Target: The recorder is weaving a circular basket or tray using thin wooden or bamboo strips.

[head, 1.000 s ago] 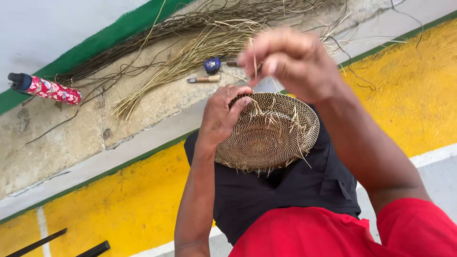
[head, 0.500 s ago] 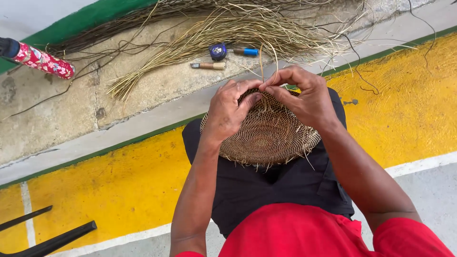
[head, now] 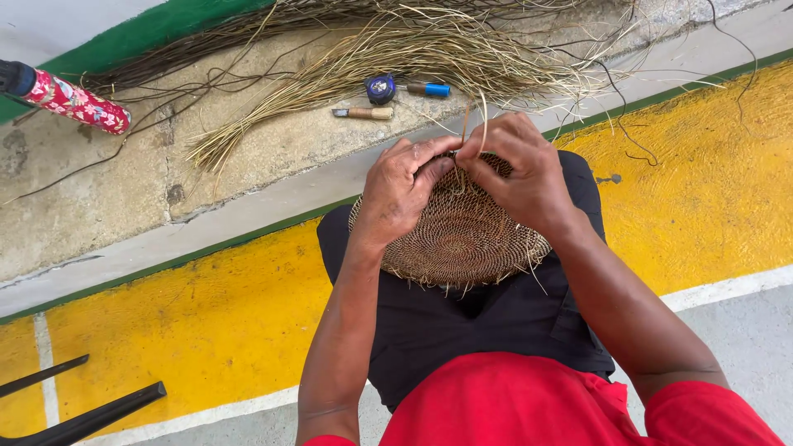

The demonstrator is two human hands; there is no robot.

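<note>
Basket (head: 462, 235) (coiled) gripped, seemingly, by both hands' fingers (head: 429, 153).

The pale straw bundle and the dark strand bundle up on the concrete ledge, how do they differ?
The pale straw bundle is light yellow and fans out loosely, reaching toward the small tools; the dark strand bundle is brown-black, lies tighter and sits farther back along the green stripe. The pale bundle looks thicker and messier, with strays spilling onto the yellow floor. Both lie flat on the concrete ledge, beyond the hands, as long thin fibres.
</note>
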